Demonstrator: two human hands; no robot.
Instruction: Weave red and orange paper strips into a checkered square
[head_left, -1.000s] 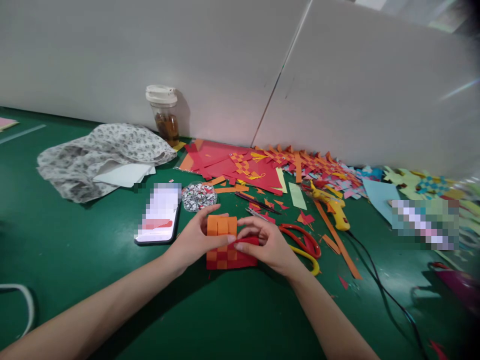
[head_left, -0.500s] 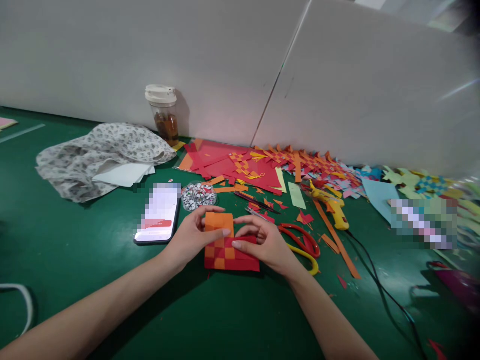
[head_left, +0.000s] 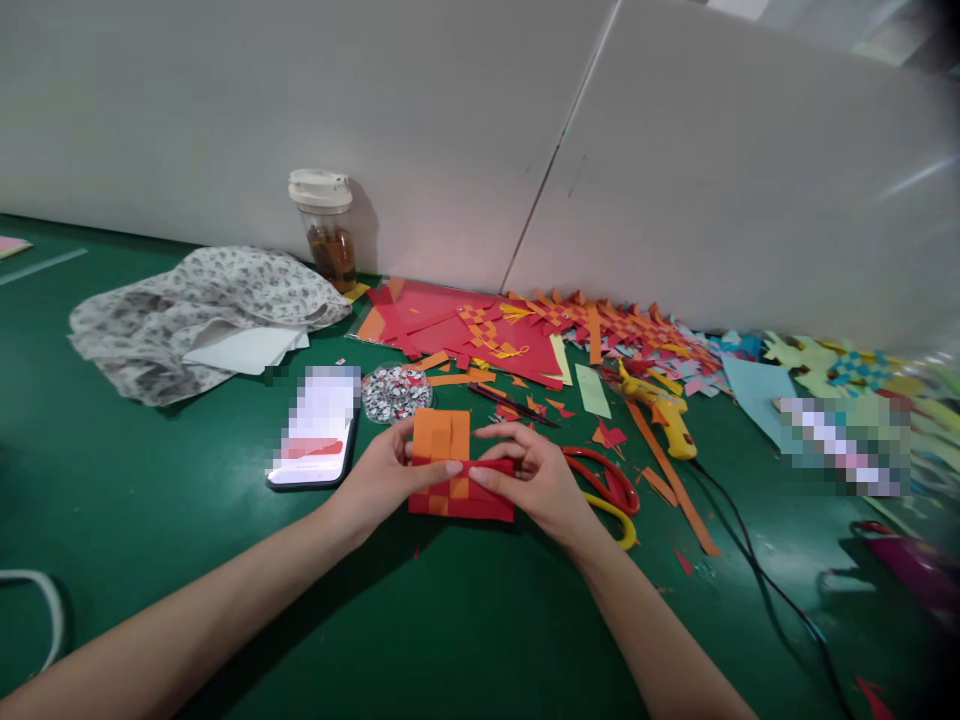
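Note:
A woven piece of orange and red paper strips is held up between my two hands, over the green table. Its upper left part is plain orange, the lower part is a red and orange checker, and red strip ends stick out to the right. My left hand grips the left edge, thumb across the front and fingers behind. My right hand pinches the red strips at the right, its thumb close to the left thumb and its index finger raised. The fingertips behind the paper are hidden.
Scissors with red and yellow handles lie by my right hand. Beyond are a yellow glue gun with a black cord, paper scraps, and a round container of googly eyes. A phone, a cloth and a lidded cup stand left.
The woven paper has tilted and risen slightly, so its checkered lower part looks shorter. My right thumb has moved up along the red strips, closer to my left thumb.

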